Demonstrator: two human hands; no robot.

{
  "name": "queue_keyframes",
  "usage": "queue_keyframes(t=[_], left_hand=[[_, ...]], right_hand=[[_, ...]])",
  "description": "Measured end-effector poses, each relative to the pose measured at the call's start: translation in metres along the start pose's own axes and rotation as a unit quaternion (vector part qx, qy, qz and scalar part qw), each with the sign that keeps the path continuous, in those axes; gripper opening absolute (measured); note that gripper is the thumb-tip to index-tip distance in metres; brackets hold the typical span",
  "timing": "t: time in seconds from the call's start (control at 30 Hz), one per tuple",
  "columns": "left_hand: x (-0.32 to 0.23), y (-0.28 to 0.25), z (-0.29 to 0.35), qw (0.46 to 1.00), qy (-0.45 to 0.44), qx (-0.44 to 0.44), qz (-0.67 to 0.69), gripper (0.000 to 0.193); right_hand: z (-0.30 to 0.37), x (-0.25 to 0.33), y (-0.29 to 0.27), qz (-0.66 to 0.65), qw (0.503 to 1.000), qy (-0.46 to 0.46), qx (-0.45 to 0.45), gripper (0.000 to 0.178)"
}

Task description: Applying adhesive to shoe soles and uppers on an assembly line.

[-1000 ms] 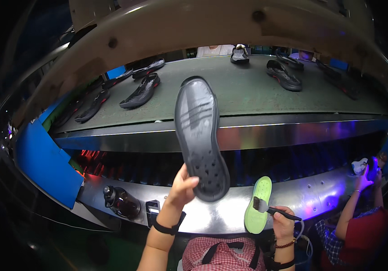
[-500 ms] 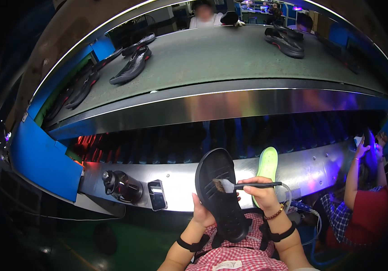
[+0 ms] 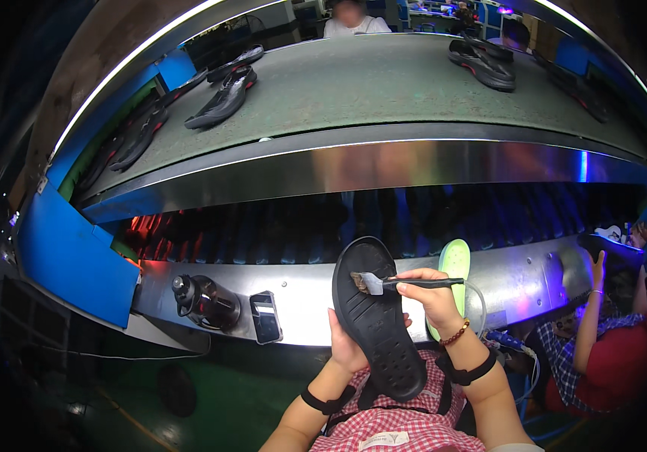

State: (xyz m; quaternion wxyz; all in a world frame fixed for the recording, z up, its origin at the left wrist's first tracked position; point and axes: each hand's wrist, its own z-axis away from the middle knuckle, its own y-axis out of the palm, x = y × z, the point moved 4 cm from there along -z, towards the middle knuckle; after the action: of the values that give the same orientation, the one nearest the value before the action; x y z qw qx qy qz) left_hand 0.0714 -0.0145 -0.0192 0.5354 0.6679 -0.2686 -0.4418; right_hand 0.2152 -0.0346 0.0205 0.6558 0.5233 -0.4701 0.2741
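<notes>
The left hand [image 3: 347,345] grasps a long black moulded shoe sole [image 3: 381,331] from beneath, thumb along one edge and fingertips showing at the other, while the right hand [image 3: 435,303] grips a black-handled flat brush with a pale ferrule [image 3: 373,283], its bristles touching the sole's inner face near the end farther from the lap. The sole lies tilted between the two hands, its holed end toward the person. The brushing appears to be under way, not finished: the bristles are on the face, but the dark surface does not show which parts are coated, so how much is left cannot be told. Just beyond the right hand, a lime-green sole-shaped piece [image 3: 455,262] lies partly hidden; its coating cannot be judged either. For moving, the sole's raised rim bounds the brush's path, and the thin grey cable [image 3: 480,296] hanging behind the right hand could snag. The roomier side seems to be left, where a shiny steel ledge [image 3: 310,290] shows between the left hand and a dark rectangular phone [image 3: 266,318]; farther beyond both hands runs the metal front edge of a green conveyor belt [image 3: 346,87]
</notes>
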Motion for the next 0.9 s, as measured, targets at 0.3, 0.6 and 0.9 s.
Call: queue_keyframes(t=[0.3, 0.6, 0.9], left_hand=[[-0.004, -0.012, -0.012, 0.982, 0.094, -0.142, -0.082, 0.081], [-0.060, -0.018, -0.003, 0.985, 0.132, -0.046, -0.099, 0.087], [-0.021, 0.013, -0.002, 0.998, 0.059, -0.019, 0.030, 0.081]], right_hand=[[-0.014, 0.011, 0.042, 0.276, 0.955, -0.109, 0.008, 0.018], [0.062, 0.003, 0.031, 0.397, 0.875, -0.125, 0.246, 0.020], [0.012, 0.062, 0.048, 0.268, 0.935, -0.200, 0.114, 0.020]])
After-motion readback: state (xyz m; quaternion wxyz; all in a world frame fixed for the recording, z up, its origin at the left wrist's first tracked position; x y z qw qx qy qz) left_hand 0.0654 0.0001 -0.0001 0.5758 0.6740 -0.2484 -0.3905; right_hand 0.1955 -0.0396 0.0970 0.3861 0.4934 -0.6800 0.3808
